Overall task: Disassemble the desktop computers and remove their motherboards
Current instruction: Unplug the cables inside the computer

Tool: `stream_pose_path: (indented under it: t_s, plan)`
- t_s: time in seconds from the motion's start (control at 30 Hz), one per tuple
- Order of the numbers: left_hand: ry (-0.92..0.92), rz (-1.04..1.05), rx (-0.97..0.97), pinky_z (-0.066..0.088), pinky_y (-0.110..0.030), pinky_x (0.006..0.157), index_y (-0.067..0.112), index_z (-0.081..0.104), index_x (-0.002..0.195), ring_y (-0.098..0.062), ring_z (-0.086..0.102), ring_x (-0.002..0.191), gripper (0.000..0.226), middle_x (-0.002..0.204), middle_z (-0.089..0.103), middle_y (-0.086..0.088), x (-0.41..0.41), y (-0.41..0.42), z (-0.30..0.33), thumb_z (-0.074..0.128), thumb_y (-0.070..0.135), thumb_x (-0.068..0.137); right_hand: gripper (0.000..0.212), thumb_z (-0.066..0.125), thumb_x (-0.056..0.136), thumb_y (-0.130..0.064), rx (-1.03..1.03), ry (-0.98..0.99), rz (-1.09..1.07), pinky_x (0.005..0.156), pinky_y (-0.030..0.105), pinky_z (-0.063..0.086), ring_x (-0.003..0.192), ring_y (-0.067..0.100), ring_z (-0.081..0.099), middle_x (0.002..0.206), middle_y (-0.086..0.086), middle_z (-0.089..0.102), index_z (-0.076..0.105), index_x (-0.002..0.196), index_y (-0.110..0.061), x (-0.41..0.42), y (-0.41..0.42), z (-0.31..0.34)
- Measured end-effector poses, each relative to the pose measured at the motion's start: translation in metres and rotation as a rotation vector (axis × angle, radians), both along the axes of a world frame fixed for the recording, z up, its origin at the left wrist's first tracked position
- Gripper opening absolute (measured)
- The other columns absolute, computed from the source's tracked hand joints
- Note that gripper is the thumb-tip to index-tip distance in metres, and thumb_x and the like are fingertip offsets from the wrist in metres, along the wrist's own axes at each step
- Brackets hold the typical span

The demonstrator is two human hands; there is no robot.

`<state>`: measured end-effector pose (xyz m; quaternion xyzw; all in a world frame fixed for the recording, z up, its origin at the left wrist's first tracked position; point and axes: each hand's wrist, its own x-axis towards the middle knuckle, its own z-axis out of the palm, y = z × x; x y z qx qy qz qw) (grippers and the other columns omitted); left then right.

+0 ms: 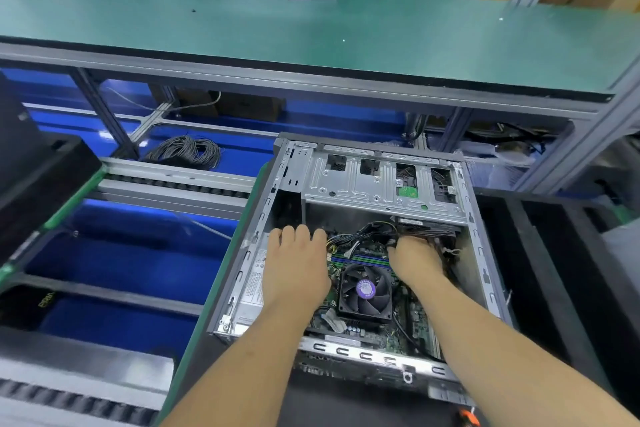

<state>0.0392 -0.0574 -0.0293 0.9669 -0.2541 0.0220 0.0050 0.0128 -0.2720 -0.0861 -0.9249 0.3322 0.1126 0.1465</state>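
An open desktop computer case (367,253) lies on its side on the surface (194,333), its side panel off, so the person can reach straight down into it. The motherboard (398,333) is still seated in the bottom of the case, with the black cooler fan (366,291) fixed on top of it, so removal is not yet done.

The left hand (294,267) lies on the power supply (252,281) at the left wall of the case, fingers bent over its far edge; whether they grip it or merely brace there cannot be told. That placement would steady the case, or ready the unit for lifting.

The right hand (415,258) reaches in beside the cable bundle (360,234), just under the drive cage (384,180). Its fingers are curled down and hidden among the wires, so whether they pinch a connector cannot be told. Judging by the position, the step in hand is freeing cables from the board, which must come off before the board can be lifted out.

A coil of grey wire (185,151) lies on the blue floor behind the case.
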Motion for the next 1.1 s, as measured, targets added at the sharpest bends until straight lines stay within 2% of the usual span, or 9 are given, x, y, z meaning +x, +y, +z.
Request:
stream_pose_path:
  t_s: [0.1, 0.17, 0.23, 0.5, 0.63, 0.77, 0.83, 0.97, 1.1]
  plan:
    - [-0.010, -0.007, 0.001, 0.030, -0.041, 0.101, 0.023, 0.047, 0.115, -0.025, 0.044, 0.101, 0.031, 0.104, 0.049, 0.000, 0.000, 0.001, -0.001, 0.051, 0.019, 0.085, 0.020, 0.047, 0.097, -0.021, -0.097, 0.039, 0.107, 0.075, 0.031, 0.049, 0.097, 0.030, 0.063, 0.099, 0.011, 0.067, 0.061, 0.086, -0.011, -0.003, 0.009, 0.003]
    - [-0.007, -0.008, 0.004, 0.031, -0.042, 0.102, 0.023, 0.048, 0.115, -0.026, 0.045, 0.102, 0.030, 0.105, 0.050, -0.001, 0.000, 0.001, 0.000, 0.052, 0.021, 0.086, 0.027, 0.043, 0.097, -0.021, -0.159, 0.038, 0.170, 0.097, 0.041, 0.043, 0.120, 0.032, 0.050, 0.123, 0.012, 0.059, 0.062, 0.113, -0.012, -0.008, 0.012, 0.003]
    - [0.000, -0.011, 0.013, 0.031, -0.042, 0.103, 0.023, 0.048, 0.116, -0.026, 0.045, 0.103, 0.029, 0.107, 0.051, -0.001, 0.000, 0.001, 0.001, 0.052, 0.022, 0.087, 0.034, 0.041, 0.098, -0.022, -0.184, 0.036, 0.190, 0.105, 0.045, 0.037, 0.127, 0.034, 0.042, 0.132, 0.014, 0.053, 0.056, 0.127, -0.015, -0.014, 0.011, 0.004]
    - [-0.010, -0.019, 0.012, 0.031, -0.043, 0.104, 0.022, 0.051, 0.115, -0.026, 0.045, 0.103, 0.027, 0.107, 0.051, -0.003, 0.000, 0.001, 0.001, 0.046, 0.017, 0.089, 0.017, 0.047, 0.093, -0.003, -0.181, 0.062, 0.256, 0.082, 0.038, 0.050, 0.104, 0.033, 0.058, 0.117, 0.014, 0.052, 0.057, 0.106, -0.010, -0.053, 0.014, 0.017]
    - [0.010, -0.022, 0.014, 0.030, -0.044, 0.105, 0.023, 0.051, 0.115, -0.027, 0.045, 0.104, 0.028, 0.108, 0.052, -0.002, -0.001, 0.001, 0.003, 0.046, 0.016, 0.088, 0.037, 0.052, 0.091, 0.005, -0.479, 0.277, 0.510, 0.091, 0.041, 0.049, 0.120, 0.034, 0.049, 0.128, 0.019, 0.051, 0.057, 0.127, -0.001, -0.052, 0.008, 0.022]
    - [0.014, -0.021, 0.016, 0.029, -0.044, 0.106, 0.023, 0.051, 0.117, -0.027, 0.045, 0.106, 0.031, 0.110, 0.052, -0.003, -0.002, 0.000, 0.004, 0.044, 0.014, 0.087, 0.040, 0.049, 0.097, -0.005, -0.705, 0.454, 0.651, 0.104, 0.041, 0.041, 0.131, 0.040, 0.037, 0.143, 0.027, 0.039, 0.052, 0.137, 0.000, -0.044, 0.000, 0.010]
    - [0.017, -0.026, 0.020, 0.028, -0.044, 0.106, 0.023, 0.050, 0.118, -0.027, 0.045, 0.107, 0.032, 0.111, 0.051, -0.003, -0.002, 0.000, 0.004, 0.045, 0.014, 0.087, 0.040, 0.048, 0.099, -0.007, -0.801, 0.547, 0.652, 0.099, 0.037, 0.042, 0.131, 0.038, 0.039, 0.144, 0.024, 0.042, 0.052, 0.139, -0.006, -0.041, -0.005, 0.003]
    - [0.018, -0.027, 0.025, 0.028, -0.044, 0.106, 0.022, 0.050, 0.118, -0.028, 0.044, 0.107, 0.032, 0.111, 0.051, -0.003, -0.001, 0.001, 0.004, 0.046, 0.014, 0.087, 0.036, 0.047, 0.094, 0.000, -0.863, 0.631, 0.611, 0.063, 0.032, 0.047, 0.112, 0.031, 0.055, 0.126, 0.016, 0.057, 0.062, 0.125, -0.008, -0.034, -0.011, -0.006]
    - [0.009, -0.026, 0.025, 0.028, -0.044, 0.106, 0.022, 0.050, 0.117, -0.028, 0.044, 0.106, 0.032, 0.111, 0.050, -0.003, -0.001, 0.001, 0.003, 0.046, 0.014, 0.086, 0.034, 0.048, 0.095, -0.001, -0.851, 0.610, 0.562, 0.063, 0.034, 0.048, 0.107, 0.031, 0.058, 0.123, 0.016, 0.057, 0.062, 0.124, -0.005, -0.026, -0.019, -0.010]
